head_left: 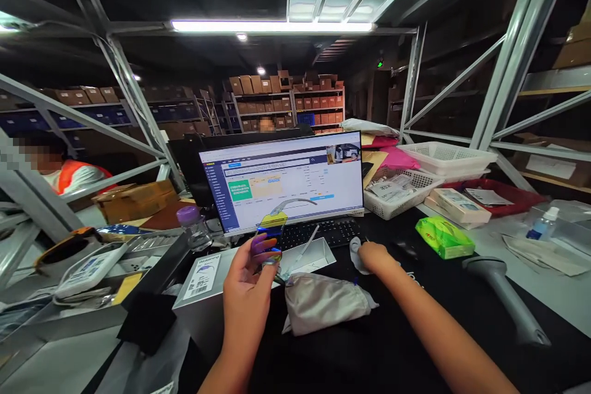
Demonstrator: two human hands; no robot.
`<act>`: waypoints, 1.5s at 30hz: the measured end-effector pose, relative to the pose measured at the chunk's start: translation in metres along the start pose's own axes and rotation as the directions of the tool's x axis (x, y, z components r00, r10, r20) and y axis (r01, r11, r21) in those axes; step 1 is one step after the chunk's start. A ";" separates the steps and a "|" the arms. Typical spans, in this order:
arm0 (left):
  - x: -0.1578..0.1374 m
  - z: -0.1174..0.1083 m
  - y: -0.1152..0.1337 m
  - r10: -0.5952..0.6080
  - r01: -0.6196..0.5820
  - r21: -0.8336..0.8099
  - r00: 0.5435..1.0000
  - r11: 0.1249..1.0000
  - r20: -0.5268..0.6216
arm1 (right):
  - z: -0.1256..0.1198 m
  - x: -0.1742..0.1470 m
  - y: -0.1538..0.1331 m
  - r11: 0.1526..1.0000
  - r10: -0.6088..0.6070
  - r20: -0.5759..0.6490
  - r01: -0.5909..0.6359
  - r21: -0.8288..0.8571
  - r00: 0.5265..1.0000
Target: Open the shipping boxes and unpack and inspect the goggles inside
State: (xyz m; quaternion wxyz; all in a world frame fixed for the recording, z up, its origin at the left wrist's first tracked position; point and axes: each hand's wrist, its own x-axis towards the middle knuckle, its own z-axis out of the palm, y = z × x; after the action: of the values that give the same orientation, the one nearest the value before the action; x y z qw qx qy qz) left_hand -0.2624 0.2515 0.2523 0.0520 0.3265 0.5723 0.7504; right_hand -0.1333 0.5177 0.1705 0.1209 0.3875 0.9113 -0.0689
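My left hand (252, 283) is closed on a pair of sunglasses (272, 228) with shiny yellow and blue lenses, held up before the monitor. One temple arm sticks out to the right across the screen. My right hand (375, 257) is closed at the front of the keyboard (330, 232), its fingers on a pale grey, rounded, soft-looking piece (356, 253) whose kind I cannot make out. Between my hands, a light grey pouch (323, 303) lies on the black desk mat. Behind it stands an open white box (318, 257).
A monitor (286, 181) stands ahead. On the right are a barcode scanner (508, 298), a green packet (444, 237), a white basket (397, 197) and a spray bottle (545, 223). To the left are a labelled box (201, 277), a purple-capped bottle (194, 231) and a person in an orange vest (76, 175).
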 end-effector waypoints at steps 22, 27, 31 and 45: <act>-0.001 0.003 0.006 0.004 -0.005 -0.038 1.000 0.999 -0.030 | -0.020 -0.012 0.016 0.996 -0.032 0.178 0.016 0.090 0.983; 0.000 0.004 0.004 -0.005 0.004 -0.062 1.000 0.998 -0.015 | -0.019 -0.013 0.016 0.994 -0.065 0.200 0.045 0.104 0.978; -0.004 0.007 0.003 -0.027 0.032 -0.127 0.999 0.991 0.043 | -0.010 -0.009 0.012 0.988 -0.092 0.133 0.073 0.139 0.987; -0.008 0.010 0.004 0.009 -0.001 -0.105 0.997 0.995 0.076 | -0.034 0.004 0.084 0.691 0.023 -0.386 0.264 0.673 0.922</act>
State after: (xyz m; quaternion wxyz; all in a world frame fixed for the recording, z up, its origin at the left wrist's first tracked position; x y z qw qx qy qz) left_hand -0.2496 0.2547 0.2535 0.0890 0.3530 0.5291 0.7665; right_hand -0.0814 0.5856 0.1992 -0.2150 0.3477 0.8424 -0.3509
